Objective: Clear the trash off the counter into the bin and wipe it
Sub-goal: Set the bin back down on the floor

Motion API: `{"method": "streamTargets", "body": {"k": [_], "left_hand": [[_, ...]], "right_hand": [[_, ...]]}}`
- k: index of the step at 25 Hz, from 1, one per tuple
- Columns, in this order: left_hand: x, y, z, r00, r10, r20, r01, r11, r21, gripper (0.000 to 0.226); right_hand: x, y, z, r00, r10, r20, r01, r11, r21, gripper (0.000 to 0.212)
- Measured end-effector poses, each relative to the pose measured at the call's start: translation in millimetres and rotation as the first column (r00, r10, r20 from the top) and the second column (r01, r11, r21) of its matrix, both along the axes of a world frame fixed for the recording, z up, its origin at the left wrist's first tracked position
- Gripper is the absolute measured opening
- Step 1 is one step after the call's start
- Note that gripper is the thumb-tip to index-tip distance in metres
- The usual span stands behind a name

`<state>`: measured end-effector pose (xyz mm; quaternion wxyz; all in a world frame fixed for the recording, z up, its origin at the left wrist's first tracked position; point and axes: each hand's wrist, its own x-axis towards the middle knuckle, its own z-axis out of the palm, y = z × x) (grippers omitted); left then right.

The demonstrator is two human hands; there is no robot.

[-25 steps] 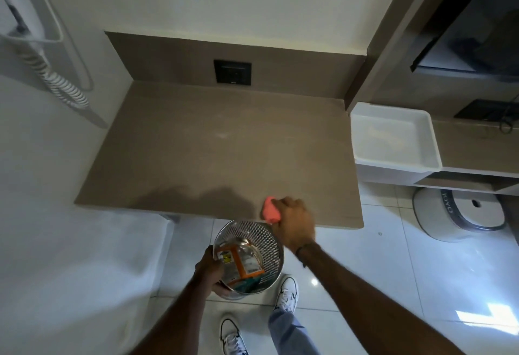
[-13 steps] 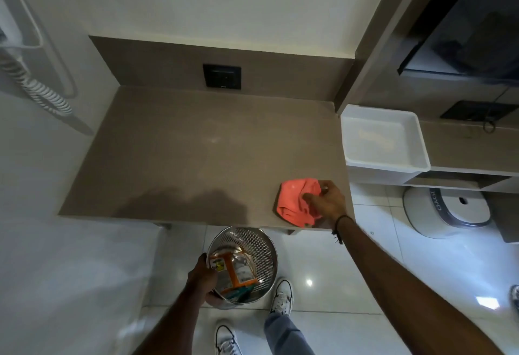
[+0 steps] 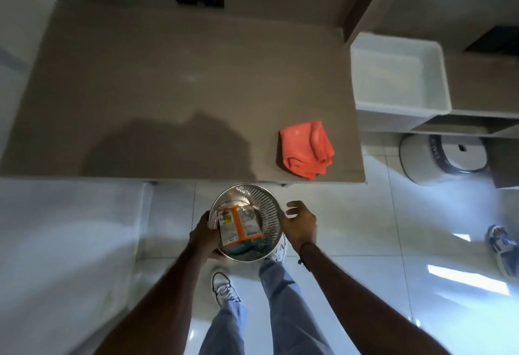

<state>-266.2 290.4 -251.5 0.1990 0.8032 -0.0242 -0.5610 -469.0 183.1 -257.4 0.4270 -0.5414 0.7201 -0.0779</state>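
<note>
- Counter (image 3: 157, 96): brown matte top, seen from above; bare apart from the cloth near its front-right corner.
- Cloth (image 3: 306, 148): coral-orange, loosely folded, laid flat on the counter just inside the front edge.
- Bin (image 3: 271, 215): round perforated metal, held below the counter's front edge over the floor, approx. upright.
- Trash (image 3: 238, 224): orange-and-white packet lying inside the bin, w/ teal scrap beneath.

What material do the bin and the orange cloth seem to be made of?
The bin looks like polished metal: its perforated wall is silvery and reflects light. The orange cloth seems a soft, matte fabric, perhaps microfiber: it lies in thick rounded folds.
</note>
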Motion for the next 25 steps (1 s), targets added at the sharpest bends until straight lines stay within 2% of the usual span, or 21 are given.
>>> {"method": "streamTargets", "body": {"k": [2, 4, 7, 12, 15, 18, 19, 21, 22, 25], "left_hand": [[1, -2, -38, 1.0, -0.027, -0.004, 0.027, 0.999, 0.019, 0.032], [3, -5, -84, 0.998, -0.057, -0.006, 0.057, 0.998, 0.039, 0.032], [2, -9, -164, 0.999, -0.041, 0.016, 0.041, 0.998, 0.053, 0.03], [3, -10, -271, 0.996, -0.081, 0.035, 0.081, 0.997, 0.021, 0.036], [-7, -3, -312, 0.998, -0.016, -0.054, 0.016, 1.0, 0.003, 0.021], [-16, 4, -328, 0.991, 0.009, -0.131, -0.013, 0.999, -0.03, 0.063], [-18, 8, -328, 0.989, 0.018, -0.144, -0.023, 0.999, -0.031, 0.067], [-22, 16, -318, 0.996, 0.023, -0.09, -0.024, 1.0, -0.01, 0.051], [-21, 19, -307, 0.997, 0.029, -0.07, -0.028, 0.999, 0.018, 0.05], [-21, 25, -248, 0.994, -0.11, 0.002, 0.11, 0.993, 0.035, 0.058]], "right_hand": [[5, 2, -44, 0.99, 0.138, -0.011, -0.134, 0.973, 0.187, 0.043], [8, -2, -90, 0.983, 0.18, -0.041, -0.165, 0.957, 0.241, 0.036], [7, -8, -164, 0.99, 0.134, -0.04, -0.115, 0.941, 0.317, 0.031], [10, -6, -270, 0.985, 0.172, -0.027, -0.152, 0.925, 0.347, 0.03], [9, -3, -315, 0.985, 0.172, -0.022, -0.152, 0.919, 0.365, 0.031], [2, 2, -336, 0.974, 0.226, -0.01, -0.2, 0.88, 0.431, 0.036], [1, 3, -338, 0.98, 0.197, 0.016, -0.181, 0.861, 0.476, 0.042], [-1, 6, -331, 0.99, 0.124, 0.06, -0.137, 0.818, 0.559, 0.053], [-1, 8, -321, 0.992, 0.103, 0.068, -0.123, 0.813, 0.569, 0.055], [6, 18, -261, 0.996, 0.011, 0.088, -0.059, 0.829, 0.557, 0.044]]}}
